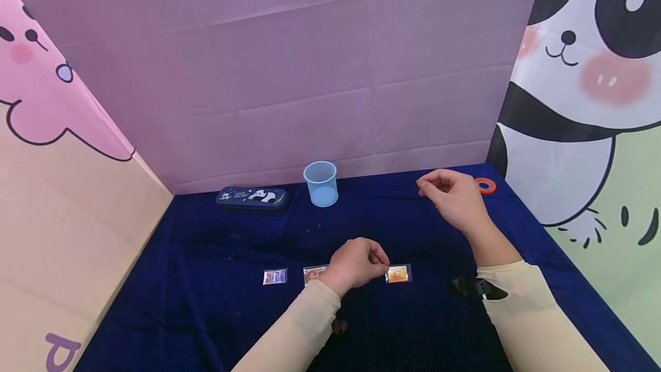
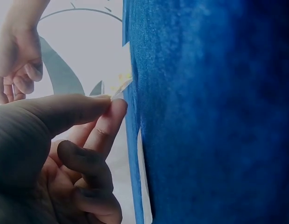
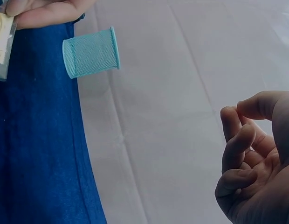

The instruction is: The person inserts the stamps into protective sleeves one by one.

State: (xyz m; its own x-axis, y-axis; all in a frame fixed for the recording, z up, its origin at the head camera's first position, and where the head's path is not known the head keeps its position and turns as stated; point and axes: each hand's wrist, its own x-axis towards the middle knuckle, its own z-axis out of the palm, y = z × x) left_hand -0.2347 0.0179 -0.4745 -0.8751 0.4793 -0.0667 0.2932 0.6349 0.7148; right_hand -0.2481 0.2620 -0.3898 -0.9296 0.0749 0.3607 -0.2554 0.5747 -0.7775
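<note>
My left hand [image 1: 356, 263] is low over the dark blue cloth, its thumb and forefinger pinching the edge of a small yellow-and-orange card [image 1: 399, 274] in a clear sleeve. The left wrist view shows the thumb [image 2: 84, 109] and forefinger meeting at its pale corner. To the left lie a reddish patterned card [image 1: 312, 273], partly hidden by my left wrist, and a small blue-and-white card [image 1: 275, 276]. Raised at the right, my right hand [image 1: 457, 200] has curled fingers, thumb tip against forefinger, with nothing visible between them. An orange ring [image 1: 485, 185], like a tape roll, shows partly behind it.
A light blue mesh cup [image 1: 321, 185] stands upright near the back edge of the cloth [image 1: 206, 303]. Left of it lies a dark blue panda-print case [image 1: 252, 198]. Fabric walls enclose the back and both sides.
</note>
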